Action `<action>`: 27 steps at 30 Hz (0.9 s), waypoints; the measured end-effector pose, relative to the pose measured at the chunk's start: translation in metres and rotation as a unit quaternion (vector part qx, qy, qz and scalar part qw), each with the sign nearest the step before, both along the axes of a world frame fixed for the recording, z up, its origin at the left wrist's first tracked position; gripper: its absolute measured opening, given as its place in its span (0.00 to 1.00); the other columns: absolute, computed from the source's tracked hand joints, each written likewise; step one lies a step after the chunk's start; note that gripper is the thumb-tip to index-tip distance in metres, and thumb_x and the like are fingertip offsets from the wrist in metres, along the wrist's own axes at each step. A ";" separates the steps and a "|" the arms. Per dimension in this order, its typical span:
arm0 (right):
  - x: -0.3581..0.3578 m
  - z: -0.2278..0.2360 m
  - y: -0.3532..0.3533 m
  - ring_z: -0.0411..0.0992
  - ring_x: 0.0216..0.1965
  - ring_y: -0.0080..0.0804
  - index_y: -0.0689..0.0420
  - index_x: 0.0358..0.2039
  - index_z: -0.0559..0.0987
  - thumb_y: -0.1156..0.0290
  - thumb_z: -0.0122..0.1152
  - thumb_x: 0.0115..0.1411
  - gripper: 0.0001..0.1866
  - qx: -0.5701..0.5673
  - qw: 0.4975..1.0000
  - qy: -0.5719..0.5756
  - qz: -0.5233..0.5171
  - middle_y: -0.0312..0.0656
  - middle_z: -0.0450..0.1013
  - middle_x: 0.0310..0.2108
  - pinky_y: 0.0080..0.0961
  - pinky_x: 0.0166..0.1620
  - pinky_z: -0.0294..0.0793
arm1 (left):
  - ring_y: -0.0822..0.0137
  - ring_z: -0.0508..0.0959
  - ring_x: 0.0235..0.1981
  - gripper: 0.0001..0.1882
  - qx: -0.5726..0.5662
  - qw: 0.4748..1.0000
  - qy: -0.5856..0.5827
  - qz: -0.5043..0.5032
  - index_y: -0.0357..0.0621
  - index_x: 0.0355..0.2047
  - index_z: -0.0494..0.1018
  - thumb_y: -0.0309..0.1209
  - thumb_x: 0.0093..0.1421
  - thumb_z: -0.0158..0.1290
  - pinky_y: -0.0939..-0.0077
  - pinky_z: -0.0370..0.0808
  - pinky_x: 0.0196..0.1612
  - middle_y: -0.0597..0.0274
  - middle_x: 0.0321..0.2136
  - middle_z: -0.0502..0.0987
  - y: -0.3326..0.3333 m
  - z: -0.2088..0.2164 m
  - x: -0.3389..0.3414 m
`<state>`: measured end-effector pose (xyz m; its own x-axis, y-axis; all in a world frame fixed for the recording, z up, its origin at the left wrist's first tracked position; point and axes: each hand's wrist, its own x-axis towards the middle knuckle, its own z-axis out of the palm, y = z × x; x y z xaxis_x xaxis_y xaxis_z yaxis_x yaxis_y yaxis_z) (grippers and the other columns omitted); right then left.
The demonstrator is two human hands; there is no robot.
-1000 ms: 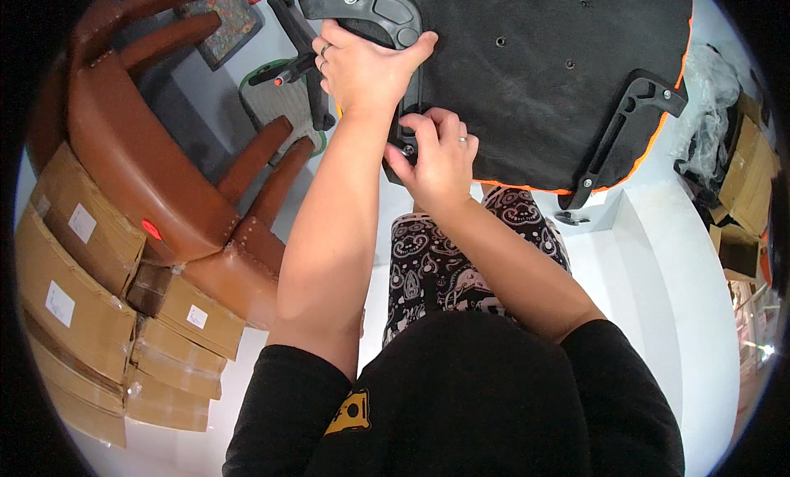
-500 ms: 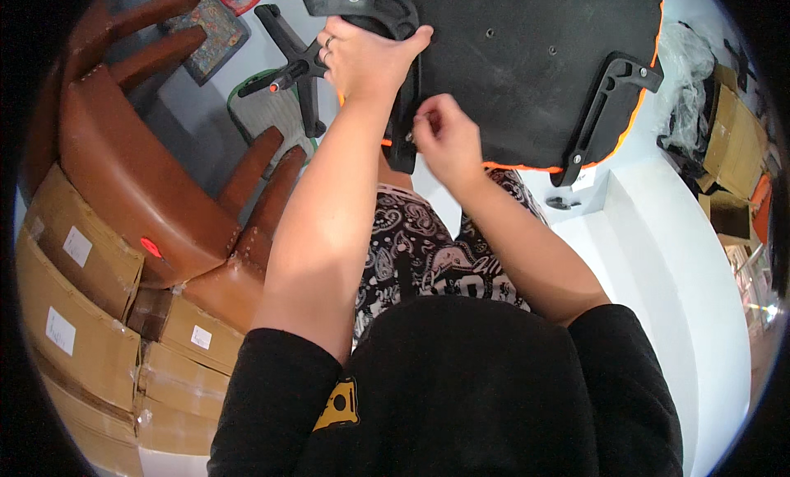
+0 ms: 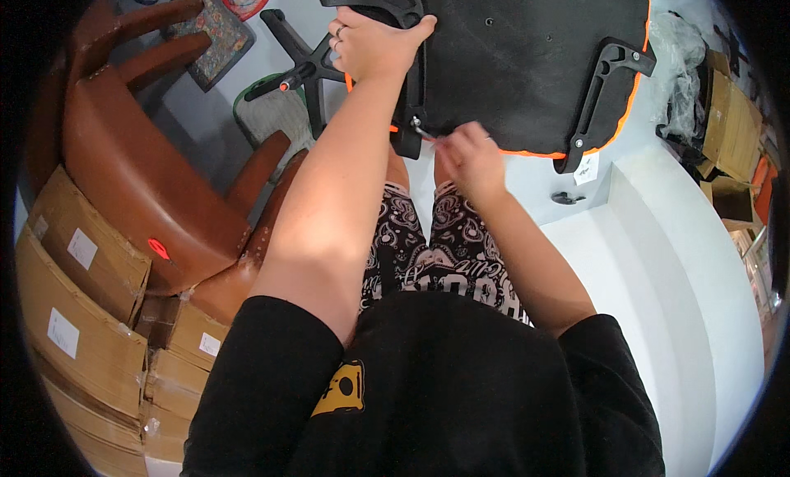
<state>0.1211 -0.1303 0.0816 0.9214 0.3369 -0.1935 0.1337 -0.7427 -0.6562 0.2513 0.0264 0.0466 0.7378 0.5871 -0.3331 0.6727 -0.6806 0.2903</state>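
A black armrest [image 3: 416, 94] is gripped by the left hand [image 3: 373, 46], and a thin tool [image 3: 424, 133] is pinched by the right hand [image 3: 471, 160].

We see a plain black T-shirt [image 3: 461, 386], its loose left sleeve [image 3: 263, 345] toward nine o'clock and right sleeve [image 3: 613, 370] toward three, both reaching about to the elbow. Left of the chest's middle, also toward nine o'clock, we find a yellow-orange print [image 3: 341, 388] with black marks. At twelve o'clock we make out black shorts [image 3: 403, 240] with pale paisley and large white lettering. Slim rings [image 3: 336, 36] circle fingers of the left hand [image 3: 377, 47].
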 end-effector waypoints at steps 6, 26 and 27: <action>-0.004 -0.001 0.015 0.69 0.31 0.30 0.50 0.22 0.75 0.63 0.65 0.49 0.08 -0.016 0.998 -0.037 0.052 0.32 0.68 0.26 0.31 0.34 0.62 | 0.47 0.66 0.54 0.61 -0.007 1.000 -0.002 0.003 0.30 0.55 0.52 0.60 0.31 0.67 0.51 0.65 0.52 0.41 0.51 0.62 0.001 0.002 0.002; 0.031 -0.006 0.029 0.67 0.37 0.38 0.52 0.36 0.71 0.57 0.68 0.43 0.22 0.057 0.996 -0.037 0.055 0.39 0.67 0.36 0.34 0.37 0.67 | 0.45 0.67 0.54 0.64 0.006 0.999 0.021 0.025 0.26 0.55 0.51 0.63 0.31 0.66 0.52 0.67 0.52 0.38 0.52 0.62 -0.006 0.013 -0.004; 0.031 -0.006 0.036 0.67 0.37 0.38 0.52 0.36 0.72 0.57 0.68 0.43 0.22 0.070 0.996 -0.044 0.021 0.39 0.67 0.37 0.34 0.37 0.67 | 0.45 0.67 0.54 0.64 0.005 0.999 0.028 0.030 0.26 0.55 0.51 0.63 0.31 0.66 0.51 0.67 0.53 0.38 0.52 0.62 -0.007 0.015 -0.005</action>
<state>0.1523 -0.0944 0.0758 0.9176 0.3927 -0.0610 0.2236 -0.6371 -0.7376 0.2465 0.0198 0.0621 0.6820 0.6331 -0.3661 0.7270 -0.6416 0.2445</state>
